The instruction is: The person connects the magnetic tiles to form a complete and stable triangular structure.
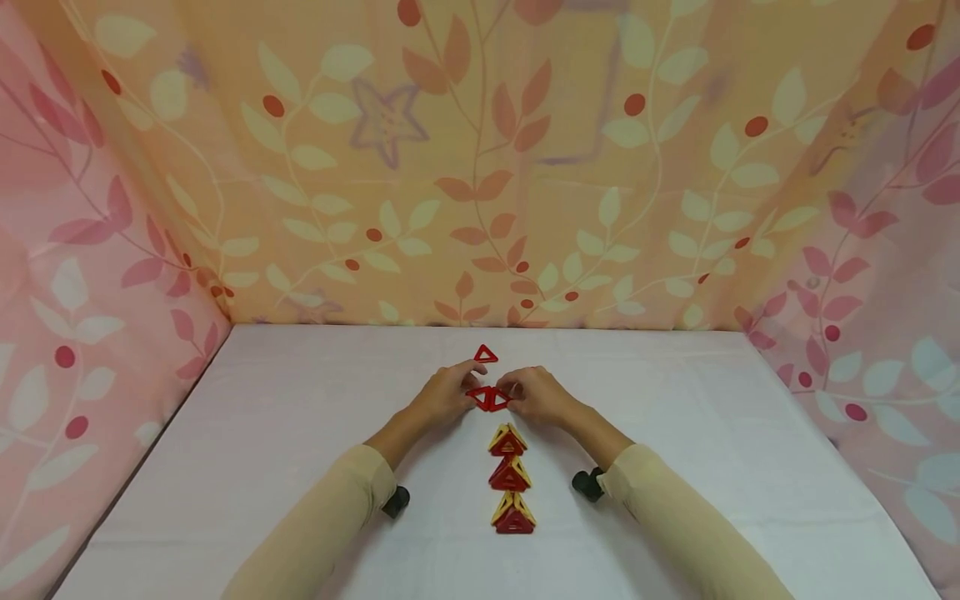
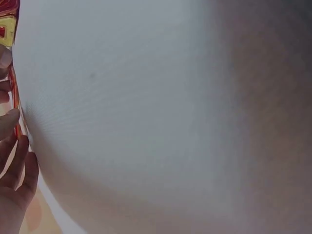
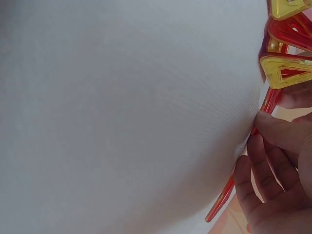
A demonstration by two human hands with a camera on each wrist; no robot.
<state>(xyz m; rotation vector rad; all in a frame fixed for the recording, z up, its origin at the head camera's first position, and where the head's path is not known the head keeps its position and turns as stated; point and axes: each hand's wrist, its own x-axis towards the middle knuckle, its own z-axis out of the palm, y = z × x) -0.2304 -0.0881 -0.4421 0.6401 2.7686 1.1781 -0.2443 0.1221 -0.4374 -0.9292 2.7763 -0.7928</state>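
Two red triangular frame tiles lie side by side with edges meeting, a left tile (image 1: 488, 400) and a right tile (image 1: 493, 402). My left hand (image 1: 447, 393) pinches the left tile at its outer corner between thumb and fingers. From the other side, my right hand (image 1: 538, 395) pinches the right tile. In the right wrist view, the right hand's thumb and fingers (image 3: 263, 170) are at a thin red tile edge (image 3: 268, 102). The left wrist view catches the left hand (image 2: 17, 175) only at its border. Fingers partly cover both tiles.
Beyond the hands lies a single red triangle tile (image 1: 486, 360). Toward me, three red-and-yellow pyramids stand in a row: a far one (image 1: 507, 442), a middle one (image 1: 510, 475) and a near one (image 1: 514, 523). Patterned curtains (image 1: 480, 167) enclose the white table (image 1: 300, 400).
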